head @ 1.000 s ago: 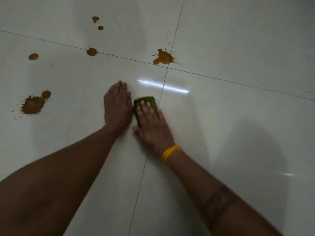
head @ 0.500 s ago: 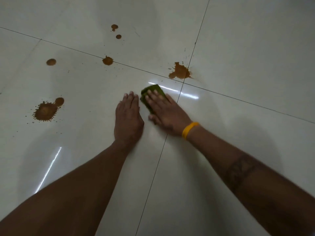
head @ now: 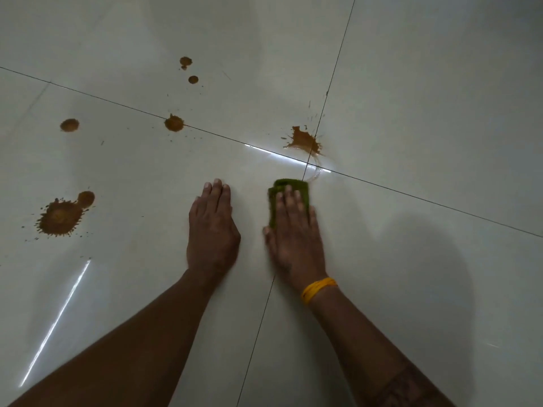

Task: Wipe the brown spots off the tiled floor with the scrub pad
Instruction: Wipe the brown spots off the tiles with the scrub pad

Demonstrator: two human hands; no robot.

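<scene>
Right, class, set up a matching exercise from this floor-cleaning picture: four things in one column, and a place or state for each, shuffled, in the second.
Column one:
1. green scrub pad
2. left hand
3. yellow wristband
4. largest brown splat

Column two:
A. far left of the tiled floor, untouched
B. on the right wrist
C. pressed flat under the right hand
D. palm down on bare tile, holding nothing

Pairs: 1-C, 2-D, 3-B, 4-A
</scene>
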